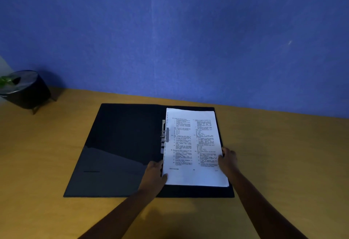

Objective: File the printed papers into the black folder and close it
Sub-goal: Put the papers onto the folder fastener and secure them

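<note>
The black folder (120, 144) lies open flat on the wooden desk. A stack of white printed papers (192, 144) rests on its right half, the left edge beside the metal fastener clip (164, 136) at the spine. My left hand (155, 172) grips the stack's lower left edge, thumb on top. At the right edge of the papers, my right hand (227, 160) holds the stack with its fingers curled over the sheet.
A dark round planter (26, 89) with a small green plant stands on legs at the desk's far left. A blue wall (188, 40) rises right behind the desk (283, 153).
</note>
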`<state>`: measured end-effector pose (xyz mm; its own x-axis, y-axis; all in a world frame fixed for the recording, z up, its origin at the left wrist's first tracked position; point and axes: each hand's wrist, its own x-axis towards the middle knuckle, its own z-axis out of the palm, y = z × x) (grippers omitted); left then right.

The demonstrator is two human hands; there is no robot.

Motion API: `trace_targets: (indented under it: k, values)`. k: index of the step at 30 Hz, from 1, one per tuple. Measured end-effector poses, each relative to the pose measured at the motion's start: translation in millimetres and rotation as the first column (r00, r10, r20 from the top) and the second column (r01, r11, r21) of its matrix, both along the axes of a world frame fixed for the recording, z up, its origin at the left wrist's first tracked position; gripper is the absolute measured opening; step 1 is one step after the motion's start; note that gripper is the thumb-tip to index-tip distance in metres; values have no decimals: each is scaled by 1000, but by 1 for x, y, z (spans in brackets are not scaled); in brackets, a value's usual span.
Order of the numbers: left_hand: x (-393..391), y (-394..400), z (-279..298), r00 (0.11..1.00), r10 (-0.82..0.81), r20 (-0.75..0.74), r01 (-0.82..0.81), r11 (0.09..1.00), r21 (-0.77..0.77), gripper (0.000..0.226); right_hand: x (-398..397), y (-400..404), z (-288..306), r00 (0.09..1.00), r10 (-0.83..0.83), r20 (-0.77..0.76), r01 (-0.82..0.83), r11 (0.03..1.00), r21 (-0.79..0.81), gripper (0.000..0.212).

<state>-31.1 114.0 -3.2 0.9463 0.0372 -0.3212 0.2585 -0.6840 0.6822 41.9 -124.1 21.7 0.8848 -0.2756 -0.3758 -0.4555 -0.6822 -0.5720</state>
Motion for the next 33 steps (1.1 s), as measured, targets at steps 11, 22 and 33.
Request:
trace_targets:
  k: [11,22,33]
  values:
    - [-10,-7,2,996,61,67,-62,998,23,59,43,-9,-5,995,-95,34,95,995,-11,46]
    - [14,8,-9,986,159,54,-156,986,-64,29,85,0,-6,999,30,-19,-32,994,-106,42]
    - [9,5,-9,978,173,115,-163,983,-87,30,114,2,-3,999,36,-29,-41,972,-230,37]
